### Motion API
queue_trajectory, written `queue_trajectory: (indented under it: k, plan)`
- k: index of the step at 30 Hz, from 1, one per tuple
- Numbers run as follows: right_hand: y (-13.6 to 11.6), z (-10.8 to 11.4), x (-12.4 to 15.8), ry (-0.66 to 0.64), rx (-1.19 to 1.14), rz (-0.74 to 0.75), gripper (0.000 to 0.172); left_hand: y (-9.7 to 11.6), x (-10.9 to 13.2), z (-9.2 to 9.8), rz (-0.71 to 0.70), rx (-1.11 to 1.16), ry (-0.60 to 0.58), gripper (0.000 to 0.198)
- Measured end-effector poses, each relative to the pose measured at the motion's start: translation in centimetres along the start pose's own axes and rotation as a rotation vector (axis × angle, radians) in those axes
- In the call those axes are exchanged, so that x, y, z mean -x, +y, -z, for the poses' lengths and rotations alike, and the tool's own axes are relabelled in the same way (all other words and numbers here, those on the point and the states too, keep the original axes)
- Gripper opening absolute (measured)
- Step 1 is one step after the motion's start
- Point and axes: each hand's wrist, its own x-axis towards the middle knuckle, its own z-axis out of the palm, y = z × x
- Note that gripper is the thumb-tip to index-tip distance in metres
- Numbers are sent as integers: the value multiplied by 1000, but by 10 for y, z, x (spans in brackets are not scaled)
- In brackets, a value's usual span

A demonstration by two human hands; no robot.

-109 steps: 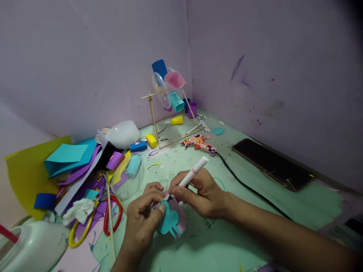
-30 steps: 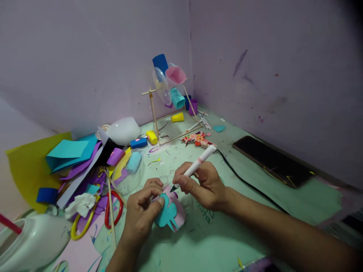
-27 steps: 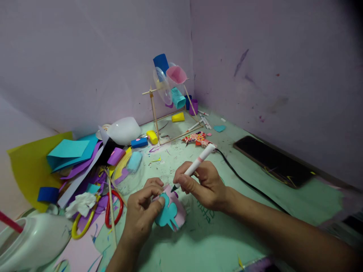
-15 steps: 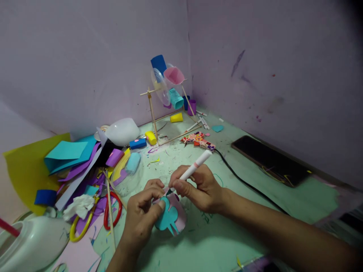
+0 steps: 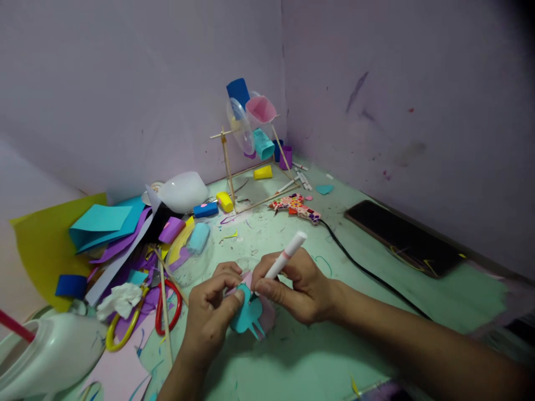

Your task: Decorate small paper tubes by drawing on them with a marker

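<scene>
My left hand [image 5: 211, 314] pinches a small pink paper cup [image 5: 264, 318] with a teal cut-out shape [image 5: 246, 316] stuck on its side, held just above the green table [image 5: 317, 362]. My right hand [image 5: 298, 287] grips a white marker [image 5: 285, 256] like a pen. Its tip is down on the teal shape, next to my left thumb. Both hands are closed and almost touch each other.
Coloured paper scraps [image 5: 104, 234], red scissors [image 5: 167, 306] and yellow scissors [image 5: 121, 328] lie to the left. A white plastic jug [image 5: 45, 356] sits at the near left. A stick-and-cup wheel model [image 5: 251, 139] stands in the corner. A patterned glue gun [image 5: 296, 206] with a black cord and a phone [image 5: 405, 239] lie to the right.
My right hand has brought the marker tip down from the cup's upper edge onto the teal shape. My left hand has kept its hold on the cup.
</scene>
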Motion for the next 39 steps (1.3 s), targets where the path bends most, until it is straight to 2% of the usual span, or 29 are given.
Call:
queue_trajectory:
  k: [12,18,29,39]
  plan:
    - [0,-3,2,-16,20,10,19,12,-3,-4,39,-47,49,10]
    - [1,-3,1,-24,45,33,20,10,-3,-3,34,-42,28,11]
    - [3,-3,1,-31,25,33,21,10,-3,-4,22,-52,58,10]
    - [3,-3,-1,-10,79,103,20,7,-3,-3,39,-37,25,12]
